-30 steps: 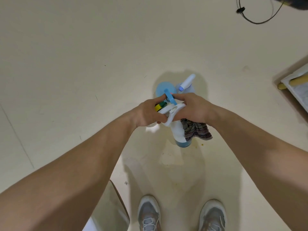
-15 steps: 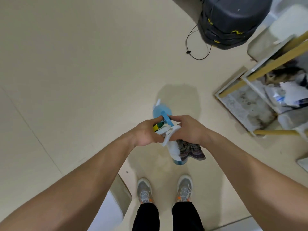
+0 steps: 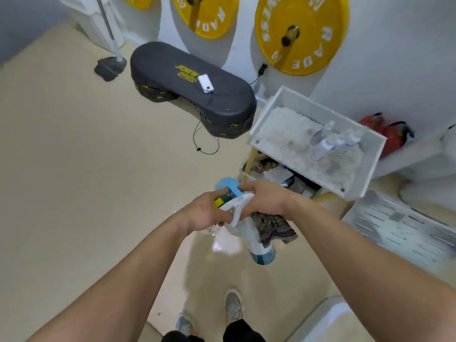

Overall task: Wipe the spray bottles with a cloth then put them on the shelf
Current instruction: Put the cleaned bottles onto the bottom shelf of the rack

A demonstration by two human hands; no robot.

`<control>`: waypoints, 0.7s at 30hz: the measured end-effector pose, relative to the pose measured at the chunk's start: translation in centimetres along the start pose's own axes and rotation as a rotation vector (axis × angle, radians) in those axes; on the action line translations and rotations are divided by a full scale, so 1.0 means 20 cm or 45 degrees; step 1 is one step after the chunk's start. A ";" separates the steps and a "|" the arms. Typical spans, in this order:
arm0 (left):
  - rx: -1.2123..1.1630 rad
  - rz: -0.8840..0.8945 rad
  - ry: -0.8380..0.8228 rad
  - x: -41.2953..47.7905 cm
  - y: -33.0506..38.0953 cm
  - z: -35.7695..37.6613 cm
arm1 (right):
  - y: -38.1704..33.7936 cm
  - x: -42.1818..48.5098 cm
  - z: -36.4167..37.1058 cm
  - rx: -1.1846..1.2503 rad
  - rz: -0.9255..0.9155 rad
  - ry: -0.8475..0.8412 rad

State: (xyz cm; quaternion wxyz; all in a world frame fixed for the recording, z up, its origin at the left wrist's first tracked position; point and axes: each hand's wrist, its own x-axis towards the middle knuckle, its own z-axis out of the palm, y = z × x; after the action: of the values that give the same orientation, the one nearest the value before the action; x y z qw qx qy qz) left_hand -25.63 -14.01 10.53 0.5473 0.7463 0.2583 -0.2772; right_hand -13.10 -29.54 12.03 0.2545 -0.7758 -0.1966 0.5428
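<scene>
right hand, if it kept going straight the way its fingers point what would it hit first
The right hand would probably meet the blue trigger at its fingertips, then the left hand; depth is unclear.

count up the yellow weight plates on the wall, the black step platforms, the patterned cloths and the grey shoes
Yellow round weight plates: 3 (one cut off at the top edge)
Black oval step platform: 1
Dark patterned cloth: 1
Grey shoes: 2
Total: 7
</scene>
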 end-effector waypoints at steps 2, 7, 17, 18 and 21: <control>0.005 0.077 -0.006 0.02 0.23 0.00 | -0.02 -0.11 -0.20 -0.016 -0.002 0.096; 0.035 0.252 -0.022 0.10 0.78 -0.04 | -0.11 -0.33 -0.66 0.011 -0.016 0.327; 0.270 0.317 -0.294 0.71 1.30 -0.14 | 0.00 -0.14 -1.21 0.255 0.188 0.507; 0.297 0.309 -0.317 0.77 1.32 -0.15 | 0.01 -0.11 -1.24 0.284 0.205 0.519; 0.363 0.312 -0.390 0.92 1.38 -0.18 | 0.03 -0.04 -1.29 0.377 0.221 0.518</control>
State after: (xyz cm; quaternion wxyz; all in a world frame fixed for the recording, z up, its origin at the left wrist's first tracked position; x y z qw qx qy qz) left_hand 6.91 -16.41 17.25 0.4988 0.7910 0.0380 -0.3522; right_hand 11.01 -35.12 19.46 0.3523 -0.8372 0.0075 0.4183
